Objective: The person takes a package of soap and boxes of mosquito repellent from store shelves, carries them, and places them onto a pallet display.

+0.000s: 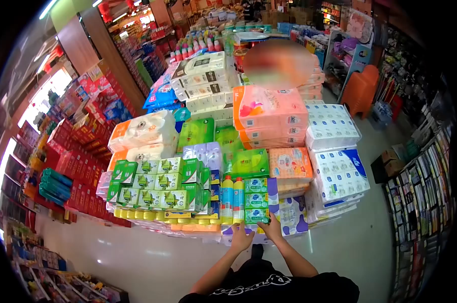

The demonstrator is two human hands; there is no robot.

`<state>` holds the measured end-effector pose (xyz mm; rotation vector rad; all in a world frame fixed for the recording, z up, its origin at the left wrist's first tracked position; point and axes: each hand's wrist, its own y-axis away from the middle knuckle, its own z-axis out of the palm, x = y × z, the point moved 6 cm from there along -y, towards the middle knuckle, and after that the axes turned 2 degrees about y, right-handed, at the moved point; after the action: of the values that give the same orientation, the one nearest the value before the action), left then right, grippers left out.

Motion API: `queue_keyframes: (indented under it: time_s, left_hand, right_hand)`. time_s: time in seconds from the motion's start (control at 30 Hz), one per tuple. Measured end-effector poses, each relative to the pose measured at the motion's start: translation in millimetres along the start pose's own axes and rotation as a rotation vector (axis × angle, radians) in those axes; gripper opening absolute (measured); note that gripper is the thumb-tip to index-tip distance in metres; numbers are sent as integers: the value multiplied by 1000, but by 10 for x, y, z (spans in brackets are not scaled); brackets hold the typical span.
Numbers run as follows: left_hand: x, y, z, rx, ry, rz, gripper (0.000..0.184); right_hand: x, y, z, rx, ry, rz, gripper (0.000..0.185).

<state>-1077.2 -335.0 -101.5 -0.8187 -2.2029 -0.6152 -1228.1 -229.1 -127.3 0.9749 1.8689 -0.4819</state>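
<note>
the left hand [242,238], loosely open, looked empty below the red-capped cans [227,199]; the right hand [272,229] was at the lowest green pack [255,216] beside them, grip unclear. it looked light, squeezable, best held by its ends.

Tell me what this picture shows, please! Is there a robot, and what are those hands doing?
There's no robot here. This one picture comes from a camera on a person's head, looking forward and down, so the bare hands are the person's own. The left hand is spread near two tall cans with red caps. The fingers of the right hand are at the bottom of a stack of small green packs. I can't tell if they grip anything. Around them is a big shop pile: green-and-white boxes on the left, pink-and-orange packs behind, and white packs on the right.
</note>
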Motion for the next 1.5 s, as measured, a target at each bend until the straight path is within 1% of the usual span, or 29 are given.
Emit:
queue_keyframes:
  time_s: [0.03,0.07,0.17,0.2,0.27,0.3,0.33,0.43,0.47,0.53,0.57,0.67,0.73,0.8,0.83,0.9,0.93,0.97,1.03,1.1,1.17,1.27,1.4,1.47,1.5]
  left_hand:
    - [-82,28,13,18,5,44,77]
    - [-220,97,22,6,56,41,75]
    - [-646,404,-185,-34,178,-2,71]
    - [-784,571,-281,-51,207,-33,70]
    - [-1020,799,-532,-56,259,-60,68]
    - [-1261,955,-618,-46,281,-66,67]
    - [-1446,1113,-736,-34,304,-72,66]
    - [-1984,1644,-1165,74,356,-109,61]
    - [-2155,1841,-1273,93,373,-161,60]
    - [-2480,2156,-1528,136,404,-254,57]
    - [-2593,2293,-1639,140,407,-265,57]
    - [-2878,2710,-1911,166,440,-306,55]
    - [-3071,2981,-2079,202,482,-326,54]
    - [-3208,3245,-2247,329,590,-367,52]
    - [-3257,3416,-2307,391,643,-391,52]
    - [-3310,3674,-2372,446,641,-455,50]
    - [-3342,3749,-2372,469,641,-482,49]
    - [-3403,3791,-2332,451,682,-504,49]
    - [-3476,3811,-2257,405,761,-541,50]
    - [-3470,3782,-2226,403,776,-515,50]
    - [-3431,3684,-2256,395,786,-485,50]
    - [-3363,3413,-2399,382,780,-436,50]
    - [-3148,2974,-2532,335,739,-399,50]
    - [-3037,2732,-2564,305,699,-374,50]
    - [-2974,2610,-2587,290,669,-354,50]
  right_hand:
    - [46,-16,-22,1,7,13,80]
    - [73,33,-37,30,83,-3,89]
    - [-175,332,-111,194,154,-28,87]
    - [-209,451,-64,185,147,-12,84]
    - [-361,698,90,212,201,-112,82]
    - [-406,868,221,220,229,-159,81]
    - [-483,1014,381,192,245,-189,82]
    - [-701,1485,893,-48,135,-41,86]
    - [-737,1587,1068,-86,174,-48,90]
    - [-986,1778,1331,-158,177,-54,90]
    - [-1120,1872,1457,-199,179,-58,91]
    - [-1236,2016,1807,-192,220,-214,88]
    - [-1452,2112,1962,-325,237,-215,86]
    - [-1819,2163,2070,-463,188,-244,82]
    - [-1790,2185,2200,-466,226,-306,82]
    - [-1875,2134,2418,-458,299,-442,83]
    - [-1922,2158,2488,-481,319,-458,83]
    - [-1960,2179,2542,-499,338,-472,83]
    - [-2274,2261,2532,-542,378,-472,85]
    - [-2462,2366,2498,-610,416,-425,88]
    - [-2476,2349,2484,-642,439,-418,93]
    - [-2415,2236,2376,-665,418,-415,96]
    - [-1987,1866,2254,-674,506,-308,98]
    - [-1705,1657,2218,-577,483,-247,97]
    - [-1687,1582,2159,-561,487,-244,98]
